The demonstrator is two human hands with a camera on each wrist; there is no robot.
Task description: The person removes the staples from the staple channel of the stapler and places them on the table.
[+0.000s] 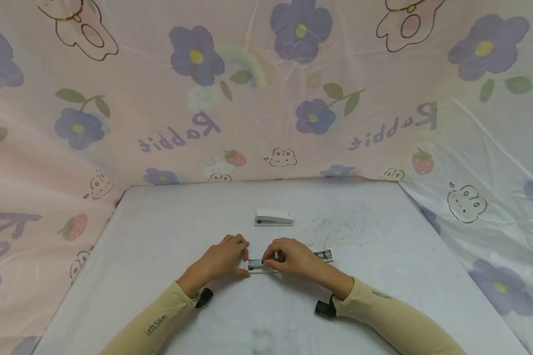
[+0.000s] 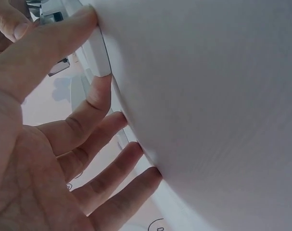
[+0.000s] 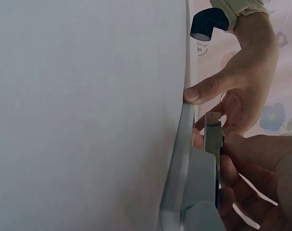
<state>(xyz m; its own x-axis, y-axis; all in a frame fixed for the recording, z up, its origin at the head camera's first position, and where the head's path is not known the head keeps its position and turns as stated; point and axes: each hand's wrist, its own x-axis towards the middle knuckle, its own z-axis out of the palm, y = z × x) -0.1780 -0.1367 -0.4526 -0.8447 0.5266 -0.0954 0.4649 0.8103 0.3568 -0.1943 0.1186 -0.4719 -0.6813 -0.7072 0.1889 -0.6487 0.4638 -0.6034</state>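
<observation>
Nearest me, toward the front edge of the desk, I see my left hand pinching the left end of an opened stapler lying flat, thumb and forefinger pressed on it, other fingers spread onto the desk; my right hand curls over its middle, fingertips gripping the metal rail; beyond them, toward the back edge, a closed white stapler sits well apart.

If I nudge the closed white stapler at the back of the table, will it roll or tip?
Probably neither: the white stapler lies low and long on a flat base, so it should slide. Its smooth shell on the smooth table suggests it may skid or pivot if pushed off-centre.
</observation>
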